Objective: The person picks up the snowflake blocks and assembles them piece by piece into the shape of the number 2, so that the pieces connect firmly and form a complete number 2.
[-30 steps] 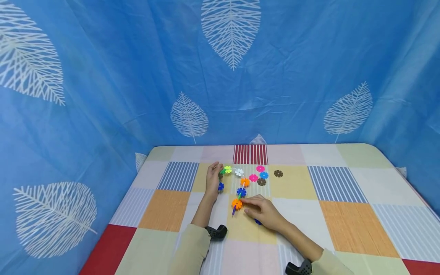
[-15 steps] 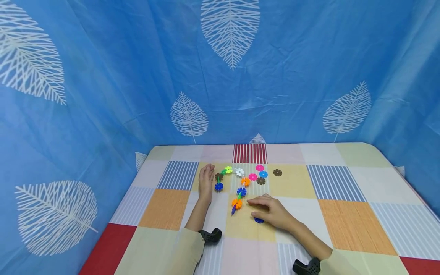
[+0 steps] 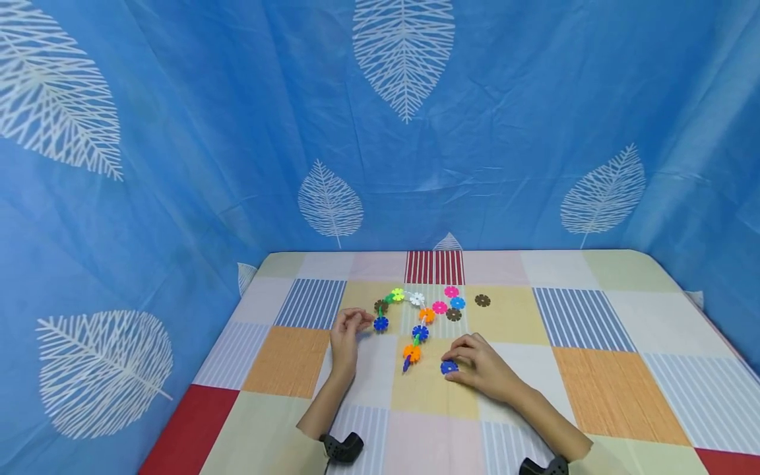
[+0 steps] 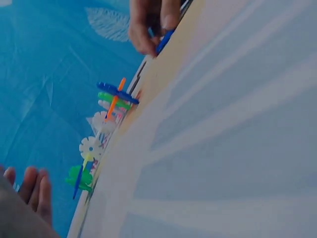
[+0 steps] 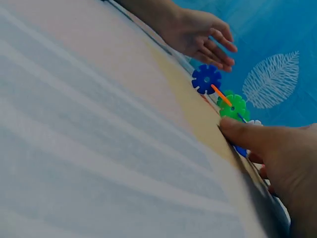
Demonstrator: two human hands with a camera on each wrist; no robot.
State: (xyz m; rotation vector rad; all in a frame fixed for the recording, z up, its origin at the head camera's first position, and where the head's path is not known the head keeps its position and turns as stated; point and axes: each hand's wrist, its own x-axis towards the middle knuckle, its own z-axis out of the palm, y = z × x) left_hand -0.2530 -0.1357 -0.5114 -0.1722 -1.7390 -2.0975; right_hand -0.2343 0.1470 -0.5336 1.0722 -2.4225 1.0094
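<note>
A curved chain of interlocking flower-shaped plastic discs lies on the patchwork cloth in the head view, with a white disc (image 3: 417, 299) at its top. An orange disc (image 3: 412, 353) and a purple-blue one (image 3: 406, 363) form its near right end. My right hand (image 3: 483, 369) pinches a loose blue disc (image 3: 449, 368) between thumb and fingers, just right of that end. Beside the chain's other end, a blue disc (image 3: 380, 324), my left hand (image 3: 347, 336) has relaxed fingers and holds nothing. The right wrist view shows my thumb (image 5: 242, 135) at the pinched disc's edge.
Loose discs lie behind the right hand: two pink (image 3: 451, 291), a light blue (image 3: 457, 303) and a brown one (image 3: 454, 315). Another brown disc (image 3: 483, 300) sits farther right. A blue leaf-print curtain (image 3: 505, 132) stands around the cloth-covered table (image 3: 522, 369).
My left hand has drawn away from the chain's left end and come nearer to me. My right hand has left the chain's near end and taken the loose blue disc between its fingers.
</note>
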